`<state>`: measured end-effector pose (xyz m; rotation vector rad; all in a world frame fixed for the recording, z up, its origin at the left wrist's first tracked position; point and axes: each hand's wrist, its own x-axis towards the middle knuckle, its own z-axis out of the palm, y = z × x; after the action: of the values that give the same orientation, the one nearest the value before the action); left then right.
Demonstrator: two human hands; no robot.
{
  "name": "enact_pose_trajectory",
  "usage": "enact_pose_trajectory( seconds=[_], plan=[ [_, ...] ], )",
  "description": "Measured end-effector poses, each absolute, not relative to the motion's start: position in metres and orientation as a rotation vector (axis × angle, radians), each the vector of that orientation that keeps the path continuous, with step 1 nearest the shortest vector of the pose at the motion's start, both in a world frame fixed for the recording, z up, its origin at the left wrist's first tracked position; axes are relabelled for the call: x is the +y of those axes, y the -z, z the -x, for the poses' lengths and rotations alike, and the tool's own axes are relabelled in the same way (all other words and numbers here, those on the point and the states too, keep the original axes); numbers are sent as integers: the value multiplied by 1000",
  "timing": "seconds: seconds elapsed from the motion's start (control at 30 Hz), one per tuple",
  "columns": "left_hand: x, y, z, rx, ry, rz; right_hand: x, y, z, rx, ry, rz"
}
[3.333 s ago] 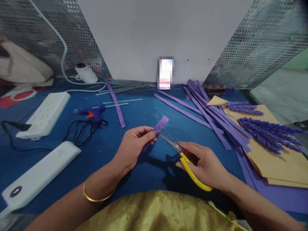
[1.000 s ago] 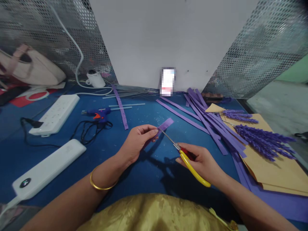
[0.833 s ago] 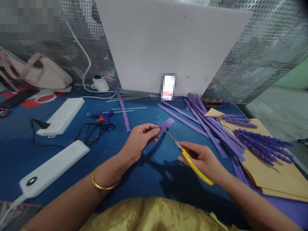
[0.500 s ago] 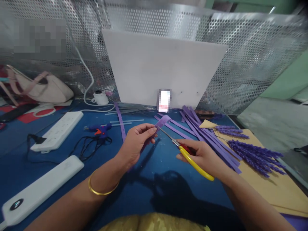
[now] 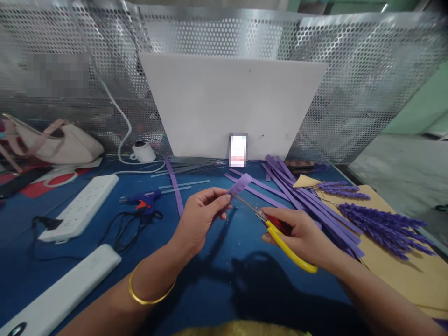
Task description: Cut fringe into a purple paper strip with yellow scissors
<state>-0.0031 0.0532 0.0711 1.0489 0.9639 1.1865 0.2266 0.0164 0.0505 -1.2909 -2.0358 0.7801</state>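
Note:
Between the thumb and fingers of my left hand is a purple paper strip with fine cuts along it; its upper end sticks up and curls away. My right hand grips scissors with yellow handles. The scissor blades point left, their tips at the strip's edge just beside my left fingertips. Whether the blades are parted is hard to make out. Past my right hand lies a pile of long purple strips.
Bunches of purple lavender-like flowers lie on brown paper at right. On the left are a blue glue gun, its coiled cord, a power strip and a long white device. A lit phone leans against a white board.
My view has shifted a little. The strip's free end stands straighter and shows more of its face, while both hands keep their grips and the blades stay at the strip.

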Motion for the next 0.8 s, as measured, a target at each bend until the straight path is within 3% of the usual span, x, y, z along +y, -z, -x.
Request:
enact_pose_trajectory(
  seconds=[0.8],
  plan=[
    [51, -76, 6, 905, -1125, -978, 7, -52, -218, -1835, -1168, 1173]
  ],
)
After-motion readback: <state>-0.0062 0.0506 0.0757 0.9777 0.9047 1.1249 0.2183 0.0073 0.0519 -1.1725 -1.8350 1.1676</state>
